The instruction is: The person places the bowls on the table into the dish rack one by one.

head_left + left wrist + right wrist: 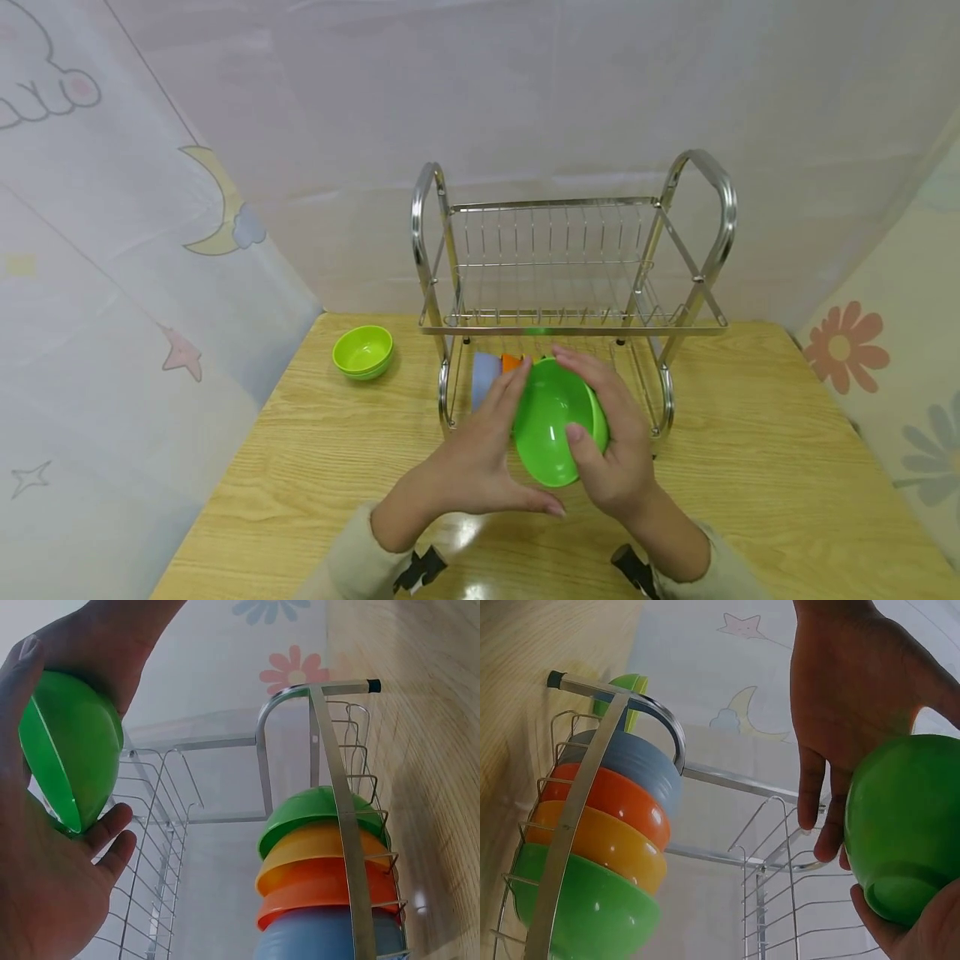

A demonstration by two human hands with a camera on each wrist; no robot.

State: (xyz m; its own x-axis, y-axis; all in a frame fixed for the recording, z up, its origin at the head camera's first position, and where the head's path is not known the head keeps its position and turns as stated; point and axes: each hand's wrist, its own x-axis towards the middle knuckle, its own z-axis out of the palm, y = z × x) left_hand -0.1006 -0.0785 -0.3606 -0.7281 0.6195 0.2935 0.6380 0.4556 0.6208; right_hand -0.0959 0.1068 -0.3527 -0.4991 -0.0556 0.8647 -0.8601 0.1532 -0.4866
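Note:
A green bowl [551,425] is held up in front of the dish rack, its inside tilted toward the head camera. My right hand [618,442] grips it by the right side, thumb over the rim and fingers around the outside. On the other side my left hand [480,450] is spread, fingers straight, with the fingertips right at the bowl's left rim and the thumb below it. Behind, on the rack's lower tier, a blue bowl [641,761], a red-orange bowl [634,802], a yellow-orange bowl [622,844] and another green bowl [592,904] stand in a row on their sides.
The two-tier metal dish rack [573,331] stands at the back of the wooden table [757,475]. Its upper tier holds no dishes. Lime-green bowls [363,350], nested together, sit left of the rack. A printed cloth [360,167] hangs behind the table.

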